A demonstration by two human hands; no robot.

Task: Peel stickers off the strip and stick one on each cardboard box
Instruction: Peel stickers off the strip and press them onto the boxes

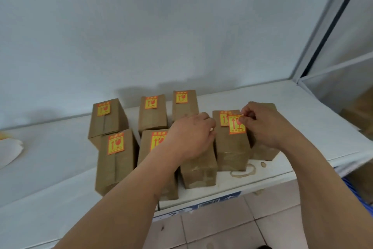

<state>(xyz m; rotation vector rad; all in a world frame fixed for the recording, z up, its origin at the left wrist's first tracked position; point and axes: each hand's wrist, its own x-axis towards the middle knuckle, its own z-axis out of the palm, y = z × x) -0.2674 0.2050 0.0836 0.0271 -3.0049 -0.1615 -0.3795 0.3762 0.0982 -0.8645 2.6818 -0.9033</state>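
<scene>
A white table (pixel 60 164) runs along a pale wall (pixel 141 26), its near edge above a tiled floor (pixel 222 226). Eight or so brown cardboard boxes (pixel 116 166) stand upright in a cluster toward the table's right half, touching or just beside each other. Five show a yellow-and-red label on top; one at the back left (pixel 107 119), two at the back middle, two in the front row. The left hand (pixel 191 137) rests over a front box (pixel 198 174), fingers curled; whether its grip holds anything cannot be told. The right hand (pixel 262 123) has its grip pinching the top edge of a loose sticker (pixel 237 125), which hangs tilted over the labelled box (pixel 232 147) near the table's right end. A brownish ring stain (pixel 244 172) marks the table by the near edge.
</scene>
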